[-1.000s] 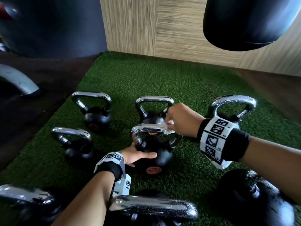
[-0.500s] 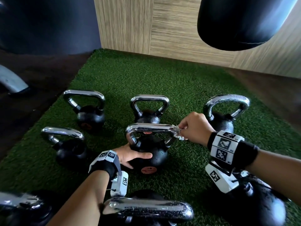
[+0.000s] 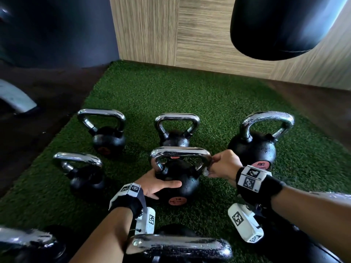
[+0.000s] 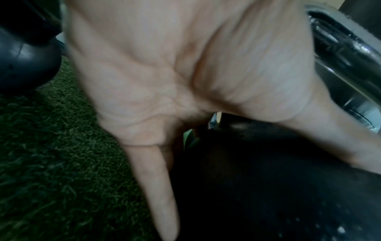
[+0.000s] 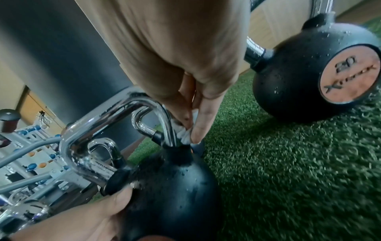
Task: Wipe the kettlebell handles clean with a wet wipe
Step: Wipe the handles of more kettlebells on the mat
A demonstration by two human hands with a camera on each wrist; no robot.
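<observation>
- Head view: the middle kettlebell [image 3: 177, 179] sat on the green turf [image 3: 190, 95], roughly mid-mat, with others all around it. The left hand [image 3: 157, 184] lay flat-ish against the left side of the ball, thumb stretched across the front and fingers straight, so it was bracing, not gripping. The right hand [image 3: 224, 164] had its fingers curled and pinched on the wet wipe [image 3: 206, 170] at the right bend of the chrome handle [image 3: 180, 152]. A second earlier that wipe was up on the top bar, then at the right corner, so it had worked round and down the right leg. I'd guess the top bar was basically done.
- Left wrist view: mostly palm [image 4: 185, 65] and it's blurry. One finger [image 4: 160, 187] ran straight down the black ball, nothing held.
- Right wrist view: best angle. The fingertips [image 5: 198, 130] squeezed the bunched white wipe [image 5: 184, 135] against the handle leg [image 5: 167, 128], just above where it meets the ball. The kettlebell marked 20 [image 5: 309, 73] stood nearby on the turf, its handle still spotted with droplets, so probably untouched.
</observation>
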